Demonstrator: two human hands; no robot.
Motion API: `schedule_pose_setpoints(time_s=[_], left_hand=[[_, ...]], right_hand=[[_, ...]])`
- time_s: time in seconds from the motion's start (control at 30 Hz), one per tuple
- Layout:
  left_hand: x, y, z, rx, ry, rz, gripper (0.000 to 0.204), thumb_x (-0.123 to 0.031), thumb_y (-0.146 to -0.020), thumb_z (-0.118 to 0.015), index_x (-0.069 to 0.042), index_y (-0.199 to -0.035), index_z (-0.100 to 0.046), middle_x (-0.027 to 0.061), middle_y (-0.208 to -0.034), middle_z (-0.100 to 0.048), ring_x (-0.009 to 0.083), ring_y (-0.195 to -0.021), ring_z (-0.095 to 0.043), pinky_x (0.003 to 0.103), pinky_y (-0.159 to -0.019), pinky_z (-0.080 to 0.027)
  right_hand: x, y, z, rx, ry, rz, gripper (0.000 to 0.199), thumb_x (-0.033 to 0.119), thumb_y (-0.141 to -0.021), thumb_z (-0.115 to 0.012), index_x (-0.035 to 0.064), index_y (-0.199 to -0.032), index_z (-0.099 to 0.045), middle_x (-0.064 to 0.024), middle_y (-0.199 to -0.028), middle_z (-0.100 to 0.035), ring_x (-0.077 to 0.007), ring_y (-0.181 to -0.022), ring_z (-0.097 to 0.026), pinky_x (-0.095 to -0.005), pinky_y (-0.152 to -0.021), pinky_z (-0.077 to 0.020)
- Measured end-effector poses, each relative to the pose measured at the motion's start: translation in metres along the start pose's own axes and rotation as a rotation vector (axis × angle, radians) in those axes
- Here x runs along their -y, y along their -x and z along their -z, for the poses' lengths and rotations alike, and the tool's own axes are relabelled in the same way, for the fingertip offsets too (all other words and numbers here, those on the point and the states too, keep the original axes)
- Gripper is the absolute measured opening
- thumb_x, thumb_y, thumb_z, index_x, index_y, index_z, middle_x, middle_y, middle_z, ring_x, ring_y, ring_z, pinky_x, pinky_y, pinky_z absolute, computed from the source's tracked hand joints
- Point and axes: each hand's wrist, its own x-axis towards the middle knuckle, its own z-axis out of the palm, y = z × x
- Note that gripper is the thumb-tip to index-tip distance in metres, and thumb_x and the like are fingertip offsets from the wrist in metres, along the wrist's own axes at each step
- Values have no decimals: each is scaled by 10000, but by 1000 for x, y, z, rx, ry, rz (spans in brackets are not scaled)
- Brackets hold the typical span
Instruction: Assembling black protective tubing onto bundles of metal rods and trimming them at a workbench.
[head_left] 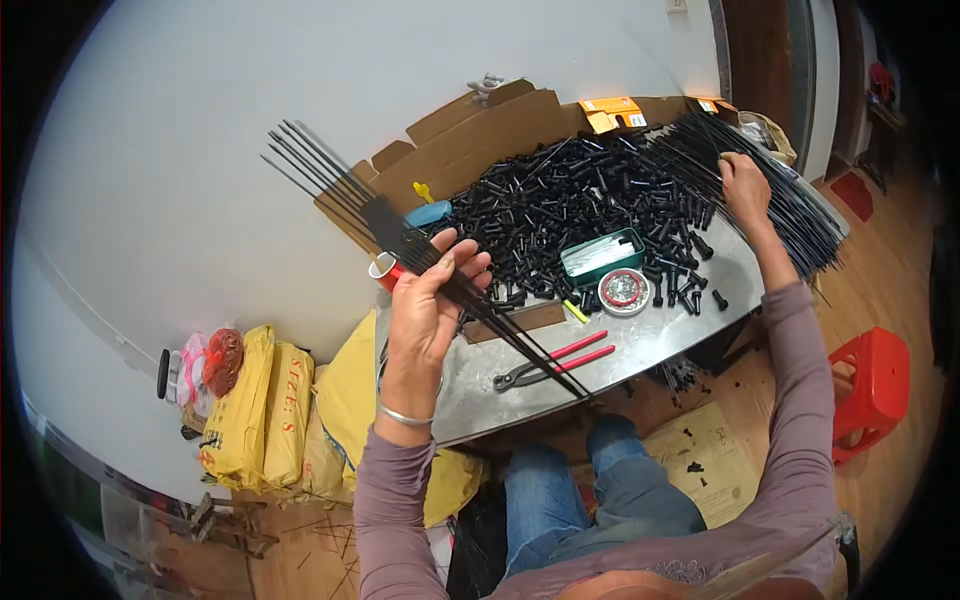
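Observation:
My left hand (425, 310) is raised over the table's left part, its thumb pressing a bundle of thin black rods (510, 335) against the fingers. The bundle slants from upper left to lower right, and a wider black piece (385, 222) sits round its upper part. At the table's right end, my right hand (745, 190) has its fingers pinched together over a large pile of thin black rods (800, 235); it appears to grip a rod, though its fingertips partly hide it. Between my hands spreads a heap of short black tubular parts (560, 205).
On the metal table (450, 405) are red-handled pincers (555, 365), a green box (603, 257) of thin pale pieces, a round tin (624, 291) and a red cup (385, 270). Cardboard (490, 130) lines the back. Yellow sacks (285, 410) stand left, a red stool (872, 390) right.

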Motion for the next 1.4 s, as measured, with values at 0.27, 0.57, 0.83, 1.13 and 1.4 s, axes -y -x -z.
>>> schedule_pose_setpoints(time_s=[0.27,0.57,0.83,1.13,1.4], left_hand=[[-21,15,14,37,-18,106,340,-79,-948,-515,38,-1263,-460,191,-1102,-628,350,-1023,-640,466,-880,-552],[-40,40,22,106,-47,175,380,-97,-920,-567,50,-1257,-470,198,-1102,-633,369,-1042,-632,477,-911,-527],[-57,85,31,7,-86,184,307,-107,-915,-567,27,-1181,-493,204,-1027,-650,395,-989,-646,542,-888,-515],[-72,100,58,-171,-46,47,247,-61,-905,-572,54,-1122,-548,273,-919,-670,468,-880,-662,602,-787,-547],[-64,106,57,-240,-123,49,298,-80,-924,-565,27,-1190,-482,246,-897,-670,422,-886,-677,558,-711,-585]], right_hand=[[-45,21,-65,54,296,246,274,171,-811,-629,97,-1075,-640,-98,-979,-630,-324,-943,-607,-442,-757,-515],[178,145,-51,643,-430,746,115,208,-781,-649,99,-791,-685,-83,-845,-648,-292,-827,-634,-430,-728,-516],[166,53,-179,487,46,565,150,106,-789,-572,71,-861,-698,-85,-979,-647,-306,-969,-596,-458,-785,-496],[168,-37,-310,382,231,592,204,140,-792,-572,94,-931,-715,-44,-1287,-540,-284,-1149,-495,-465,-868,-424],[161,-43,-324,451,537,667,253,202,-885,-520,124,-1026,-715,-37,-1144,-578,-271,-1141,-483,-586,-958,-318]])
